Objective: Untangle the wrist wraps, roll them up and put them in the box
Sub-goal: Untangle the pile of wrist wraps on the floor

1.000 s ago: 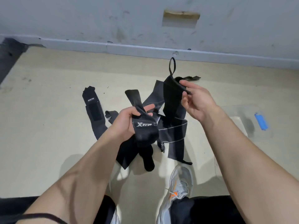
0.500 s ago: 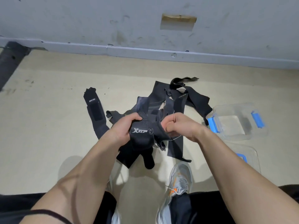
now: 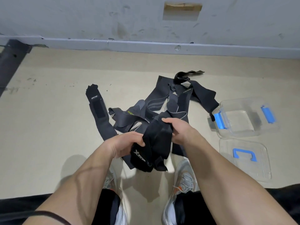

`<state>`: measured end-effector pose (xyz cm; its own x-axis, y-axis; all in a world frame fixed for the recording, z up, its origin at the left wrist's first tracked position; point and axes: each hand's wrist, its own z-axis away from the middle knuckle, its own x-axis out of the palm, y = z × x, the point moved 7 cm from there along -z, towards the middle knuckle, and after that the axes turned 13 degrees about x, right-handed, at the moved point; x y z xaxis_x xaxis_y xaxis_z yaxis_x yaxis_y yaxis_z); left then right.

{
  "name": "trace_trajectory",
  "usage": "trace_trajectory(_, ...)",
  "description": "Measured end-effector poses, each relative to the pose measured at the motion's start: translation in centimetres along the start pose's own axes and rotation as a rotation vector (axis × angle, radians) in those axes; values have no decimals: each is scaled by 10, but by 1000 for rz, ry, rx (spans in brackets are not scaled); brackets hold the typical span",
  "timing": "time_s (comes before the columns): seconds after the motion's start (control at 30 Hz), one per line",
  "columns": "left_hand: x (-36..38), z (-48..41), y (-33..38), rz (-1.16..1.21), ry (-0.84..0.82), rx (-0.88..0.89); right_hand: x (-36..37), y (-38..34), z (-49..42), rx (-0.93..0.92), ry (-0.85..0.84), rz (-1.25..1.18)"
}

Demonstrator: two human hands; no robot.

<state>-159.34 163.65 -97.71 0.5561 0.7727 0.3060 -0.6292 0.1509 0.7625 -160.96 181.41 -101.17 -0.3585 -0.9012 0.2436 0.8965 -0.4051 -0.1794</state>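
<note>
Black wrist wraps [image 3: 164,109] tangled on floor [image 3: 48,127] by box [image 3: 243,117]. Left hand [image 3: 125,143] & right hand [image 3: 180,130] both grip one strap; pull slow, find free end.

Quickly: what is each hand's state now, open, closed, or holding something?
Left hand: grips the black wrist wrap.
Right hand: grips the same wrap, on its other side.
</note>
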Motion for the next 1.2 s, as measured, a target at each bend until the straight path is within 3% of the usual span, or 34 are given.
trace_trajectory(0.1, -7, 5, -10, -7, 49, -59, 7, -20, 18, -213, -81, 92)
trace_trajectory(0.2, -21, 9, -10, 155, 214, -17, 15, -32, 39, -390, -155, 350)
trace_trajectory(0.33, -35, 7, 7, 517, 393, 168, 15, -25, 38, -420, -237, 576)
trace_trajectory(0.43, -31, 1, 23, 581, 404, 217, 22, -17, 40, -431, -287, 692)
trace_trajectory(0.63, -48, 0, 27, 242, 630, 141, 24, -7, 38, -451, -90, 987)
trace_trajectory(0.7, -65, 7, 26, 126, 768, 136, 20, -5, 30, -449, -37, 916)
trace_trajectory(0.83, -114, 34, 26, -326, 1082, 117, -12, -1, -4, -386, 137, 652)
trace_trajectory(0.97, -130, 32, 15, -667, 1066, -85, -63, -3, -39, -305, 385, 590)
trace_trajectory(1.07, -115, 5, 19, -641, 1030, 42, -104, -16, -65, -291, 524, 550)
trace_trajectory(1.2, -73, -64, 19, -536, 714, 159, -127, -54, -80, -307, 610, 440)
